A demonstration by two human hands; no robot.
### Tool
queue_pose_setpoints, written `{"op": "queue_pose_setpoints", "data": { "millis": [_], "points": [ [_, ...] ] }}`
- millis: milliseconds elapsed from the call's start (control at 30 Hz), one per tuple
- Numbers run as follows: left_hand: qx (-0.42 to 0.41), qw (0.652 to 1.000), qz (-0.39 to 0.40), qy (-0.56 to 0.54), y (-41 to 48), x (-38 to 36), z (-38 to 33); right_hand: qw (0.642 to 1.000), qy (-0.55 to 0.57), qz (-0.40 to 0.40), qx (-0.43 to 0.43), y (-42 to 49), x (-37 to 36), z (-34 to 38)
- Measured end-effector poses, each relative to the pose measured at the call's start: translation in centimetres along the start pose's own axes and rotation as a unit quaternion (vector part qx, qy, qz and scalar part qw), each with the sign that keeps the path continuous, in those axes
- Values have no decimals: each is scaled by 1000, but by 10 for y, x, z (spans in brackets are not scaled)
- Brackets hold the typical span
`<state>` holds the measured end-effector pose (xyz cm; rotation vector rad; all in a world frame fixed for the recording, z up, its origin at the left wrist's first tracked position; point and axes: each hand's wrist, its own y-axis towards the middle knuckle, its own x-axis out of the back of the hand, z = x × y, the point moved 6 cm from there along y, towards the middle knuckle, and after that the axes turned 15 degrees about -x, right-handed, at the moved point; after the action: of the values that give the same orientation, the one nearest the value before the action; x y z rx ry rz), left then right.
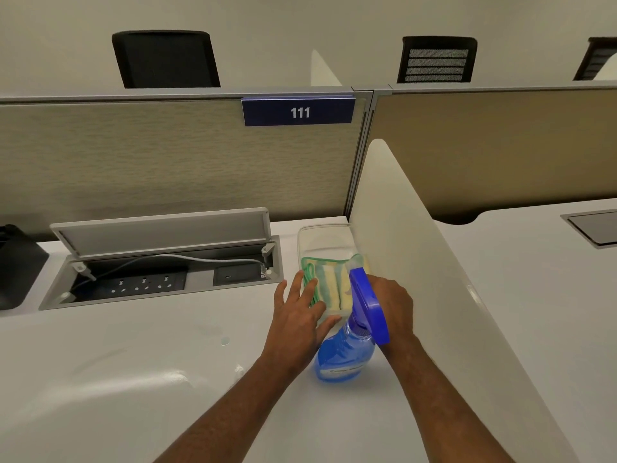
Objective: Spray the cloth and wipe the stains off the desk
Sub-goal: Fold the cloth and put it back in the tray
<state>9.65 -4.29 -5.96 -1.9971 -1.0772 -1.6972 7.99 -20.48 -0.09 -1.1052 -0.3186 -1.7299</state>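
Observation:
A folded green-and-yellow striped cloth (330, 282) lies in a clear plastic container (320, 235) on the white desk (133, 379), against the side divider. In front of it stands a blue spray bottle (344, 355) with a blue trigger head. My left hand (300, 315) lies flat on the cloth's left edge, fingers apart and thumb at the container's near rim. My right hand (392, 304) is curled at the cloth's right side; its fingers are hidden behind the trigger head. A small wet spot (224, 340) and faint smears (177, 375) mark the desk to the left.
An open cable box (160, 275) with sockets and a raised lid is set into the desk at the back left. A black object (16, 265) sits at the far left. A white divider (434, 279) borders the right; a fabric partition labelled 111 (298, 111) closes the back.

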Motion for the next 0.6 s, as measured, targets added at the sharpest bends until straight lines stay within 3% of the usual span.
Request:
{"op": "queue_pose_setpoints", "data": {
  "millis": [100, 200, 367, 433, 600],
  "points": [
    [2, 1000, -4, -13, -1, 1, 0, 1000, -23, 5, -9, 5, 2, 0],
    [14, 997, -48, -59, -8, 8, 1, 999, 23, -3, 30, 6, -3, -9],
    [46, 962, -213, -163, -51, 30, -18, 967, 255, -12, -16, -4, -12, -42],
    [57, 948, -210, -233, -66, 28, -30, 945, 327, -10, -27, -22, -16, -49],
    [99, 927, -101, -347, -73, 14, -53, 885, 457, -11, -83, -60, -38, -63]
  ]
}}
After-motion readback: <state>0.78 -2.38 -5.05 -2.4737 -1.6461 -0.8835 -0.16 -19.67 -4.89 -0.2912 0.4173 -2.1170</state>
